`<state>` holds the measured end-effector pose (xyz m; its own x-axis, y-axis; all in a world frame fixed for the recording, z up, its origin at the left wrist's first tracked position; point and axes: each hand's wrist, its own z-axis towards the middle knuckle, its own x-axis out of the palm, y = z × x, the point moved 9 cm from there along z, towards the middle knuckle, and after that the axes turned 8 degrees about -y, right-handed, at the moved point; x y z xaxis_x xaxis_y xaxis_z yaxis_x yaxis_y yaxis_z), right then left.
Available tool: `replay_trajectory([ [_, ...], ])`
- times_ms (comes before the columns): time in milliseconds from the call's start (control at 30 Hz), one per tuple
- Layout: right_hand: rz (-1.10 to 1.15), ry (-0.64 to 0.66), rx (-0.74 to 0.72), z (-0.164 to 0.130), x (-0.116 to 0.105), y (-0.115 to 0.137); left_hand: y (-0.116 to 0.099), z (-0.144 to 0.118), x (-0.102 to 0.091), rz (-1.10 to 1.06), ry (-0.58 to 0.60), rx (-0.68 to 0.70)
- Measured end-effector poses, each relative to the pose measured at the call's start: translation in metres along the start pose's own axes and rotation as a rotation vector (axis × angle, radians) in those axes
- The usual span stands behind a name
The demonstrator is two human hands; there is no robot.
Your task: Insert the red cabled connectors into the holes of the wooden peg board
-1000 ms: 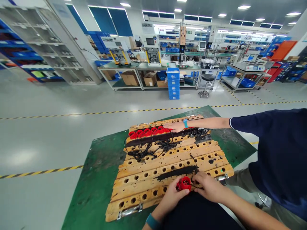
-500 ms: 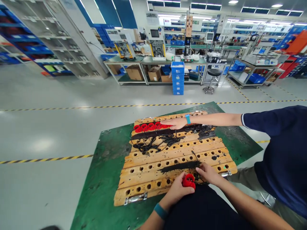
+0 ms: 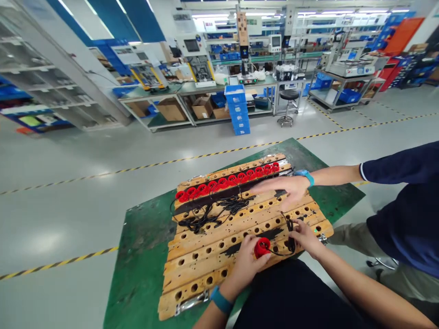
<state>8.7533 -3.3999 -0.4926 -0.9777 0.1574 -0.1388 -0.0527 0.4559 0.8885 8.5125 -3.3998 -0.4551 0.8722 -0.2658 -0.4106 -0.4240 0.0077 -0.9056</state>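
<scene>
Head view, past tense, left to right. Rack (image 3: 178, 262) of drilled wood on green table (image 3: 137, 256); row of red parts (image 3: 226, 183) along far rail, black wires (image 3: 209, 214) tangled just beneath.

Left hand (image 3: 247, 261) curled round red part (image 3: 262, 247) near the rack's near edge, fingers closed on it; teal wristband (image 3: 219, 299) below. Right hand (image 3: 305, 237) just beside, fingertips pinched shut on black cord (image 3: 290, 228) looping from that part.

Compared with a second before: red part lifted a little clear of the chest and turned toward the holes; cord now drawn up and out to the right instead of hidden under the palm. Likely meaning: cord being straightened ahead of seating the part, seating not yet done.

Co-worker's hand (image 3: 286, 187), earlier resting on the red row, pulled back to mid-rack, fingers spread flat, holding nothing; row now fully exposed.

No brand, label or writing legible anywhere; screens and signs at the back too small to read.
</scene>
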Motion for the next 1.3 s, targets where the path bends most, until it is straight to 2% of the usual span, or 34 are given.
replay_trajectory([
  [133, 0.030, -0.043, -0.051, 0.007, -0.028, 0.017, -0.038, 0.047, -0.010, 0.160, 0.068, 0.210],
  [300, -0.039, -0.177, -0.243, 0.030, -0.048, 0.041, -0.090, 0.119, 0.000, 0.319, 0.117, 0.457],
  [400, -0.067, -0.224, -0.333, 0.051, -0.049, 0.057, -0.113, 0.171, 0.011, 0.398, 0.113, 0.568],
  [533, -0.080, -0.259, -0.298, 0.095, -0.044, 0.072, -0.132, 0.252, 0.029, 0.503, 0.104, 0.655],
  [667, -0.035, -0.343, -0.283, 0.140, -0.044, 0.090, -0.138, 0.330, 0.059, 0.609, 0.197, 0.668],
  [767, 0.007, -0.370, -0.303, 0.169, -0.041, 0.100, -0.139, 0.370, 0.079, 0.702, 0.292, 0.653],
  [833, 0.030, -0.325, -0.317, 0.186, -0.033, 0.102, -0.133, 0.389, 0.090, 0.797, 0.352, 0.590],
  [1000, -0.059, -0.217, -0.345, 0.215, -0.017, 0.106, -0.103, 0.422, 0.105, 0.916, 0.432, 0.431],
  [1167, -0.404, -0.244, -0.339, 0.220, -0.030, 0.111, -0.081, 0.444, 0.101, 0.977, 0.382, 0.377],
  [1300, -0.526, -0.259, -0.347, 0.212, -0.042, 0.112, -0.078, 0.446, 0.093, 1.085, 0.355, 0.355],
])
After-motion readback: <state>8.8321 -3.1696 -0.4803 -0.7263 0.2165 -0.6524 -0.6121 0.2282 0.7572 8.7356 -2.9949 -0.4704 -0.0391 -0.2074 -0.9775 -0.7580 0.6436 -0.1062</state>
